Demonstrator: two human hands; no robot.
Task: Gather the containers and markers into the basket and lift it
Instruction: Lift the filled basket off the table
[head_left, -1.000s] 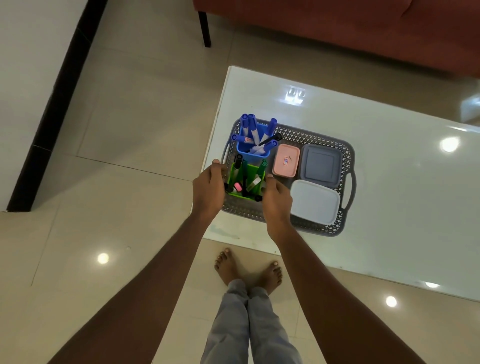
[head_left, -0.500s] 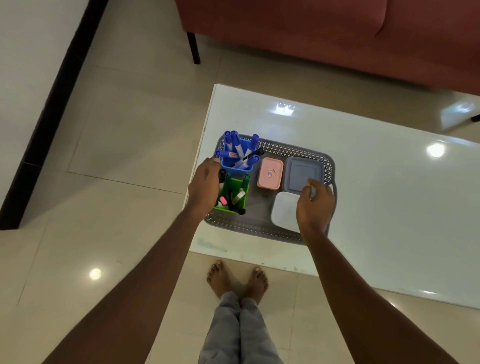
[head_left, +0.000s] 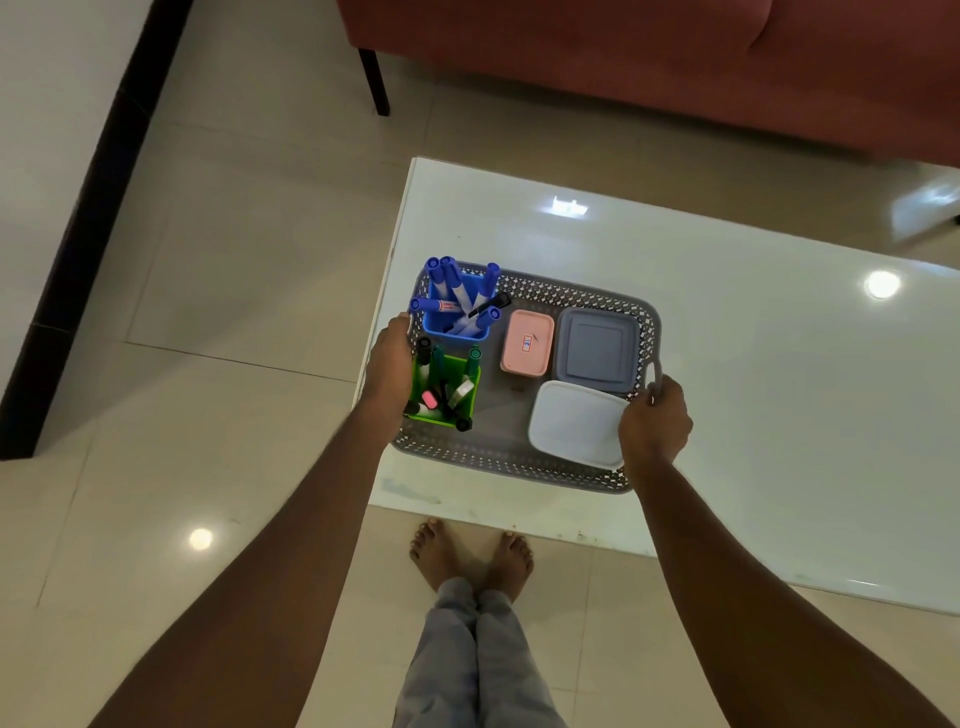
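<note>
Your gathering looks finished. The basket (head_left: 524, 470) sits on the white table (head_left: 753, 395), near its left front corner, and everything you need is already inside it. The blue cup (head_left: 457, 325) with the blue markers (head_left: 441, 275) stands in the far left corner, and the green cup (head_left: 449, 387) with mixed markers stands just in front of it. The pink box (head_left: 527, 343) lies in the middle. The grey box (head_left: 597, 345) is beside it on the right, and the white box (head_left: 576, 423) lies in front of the grey one. I see no container or marker left on the table outside the basket.

Your left hand (head_left: 389, 366) lies on the left side of the basket, where the handle should be. The fingers curl down over the rim, but the handle itself is hidden, so I cannot tell if you really grip it. Your right hand (head_left: 655, 423) is closed around the right handle (head_left: 655, 371), which shows just above your fingers.

The basket seems to rest flat on the table, so only the lift is left. I think you should raise both sides together, because the tall cups could tip.
</note>
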